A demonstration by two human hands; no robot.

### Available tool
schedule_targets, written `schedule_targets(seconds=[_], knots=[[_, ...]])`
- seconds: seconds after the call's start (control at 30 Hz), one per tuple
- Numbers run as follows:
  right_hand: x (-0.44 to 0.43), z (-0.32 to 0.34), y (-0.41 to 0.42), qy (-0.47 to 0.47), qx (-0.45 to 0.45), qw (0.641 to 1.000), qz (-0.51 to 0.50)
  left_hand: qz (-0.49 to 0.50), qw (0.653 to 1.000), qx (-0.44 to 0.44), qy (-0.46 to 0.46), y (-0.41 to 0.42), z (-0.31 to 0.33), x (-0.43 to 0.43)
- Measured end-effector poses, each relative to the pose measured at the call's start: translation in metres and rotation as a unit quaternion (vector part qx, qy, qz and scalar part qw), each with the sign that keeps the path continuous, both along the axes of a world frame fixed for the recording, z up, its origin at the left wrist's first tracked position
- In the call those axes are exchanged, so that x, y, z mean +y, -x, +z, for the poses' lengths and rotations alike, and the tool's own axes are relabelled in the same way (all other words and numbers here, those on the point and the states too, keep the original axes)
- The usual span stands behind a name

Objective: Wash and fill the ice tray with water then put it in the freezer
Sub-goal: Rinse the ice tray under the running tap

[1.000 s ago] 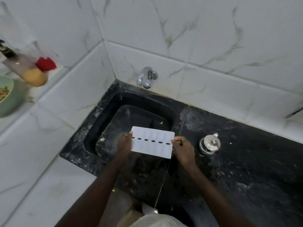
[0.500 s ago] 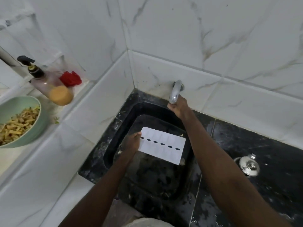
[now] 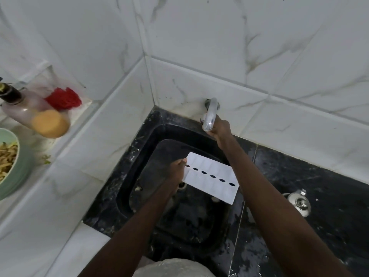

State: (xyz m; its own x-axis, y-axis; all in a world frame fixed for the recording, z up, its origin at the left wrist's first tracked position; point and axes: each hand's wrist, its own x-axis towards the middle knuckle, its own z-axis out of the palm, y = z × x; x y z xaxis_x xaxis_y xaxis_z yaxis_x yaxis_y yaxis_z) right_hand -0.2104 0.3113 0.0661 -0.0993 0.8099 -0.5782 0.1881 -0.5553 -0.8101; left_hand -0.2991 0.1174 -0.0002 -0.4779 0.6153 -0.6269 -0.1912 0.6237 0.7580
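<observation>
Now, change: right hand (image 3: 219,126) has left the ice tray (image 3: 212,177) and closed round the tap (image 3: 210,114).
Left hand (image 3: 176,170): alone pinches the tray's end.
Meaning: washing about to begin; no water visible.

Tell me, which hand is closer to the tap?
The right hand. It is up at the tap, fingers on its spout. The left hand is lower down over the sink, holding one end of the ice tray.

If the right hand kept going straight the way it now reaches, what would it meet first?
The right hand already looks to be at the chrome wall tap, fingers by its spout. Straight on, it would press the tap, then the white marble-patterned wall tile behind. Depth is unclear.
</observation>
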Motion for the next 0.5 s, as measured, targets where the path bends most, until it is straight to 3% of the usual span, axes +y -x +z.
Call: schedule_targets(seconds=[0.37,0.5], knots=[[-0.005,0.001,-0.010,0.040,0.084,0.996,0.016,0.023,0.999,-0.037,-0.007,-0.021,0.003,0.009],[-0.003,0.014,0.004,0.023,0.022,0.999,0.001,0.032,0.998,-0.045,-0.020,-0.022,0.008,0.014]])
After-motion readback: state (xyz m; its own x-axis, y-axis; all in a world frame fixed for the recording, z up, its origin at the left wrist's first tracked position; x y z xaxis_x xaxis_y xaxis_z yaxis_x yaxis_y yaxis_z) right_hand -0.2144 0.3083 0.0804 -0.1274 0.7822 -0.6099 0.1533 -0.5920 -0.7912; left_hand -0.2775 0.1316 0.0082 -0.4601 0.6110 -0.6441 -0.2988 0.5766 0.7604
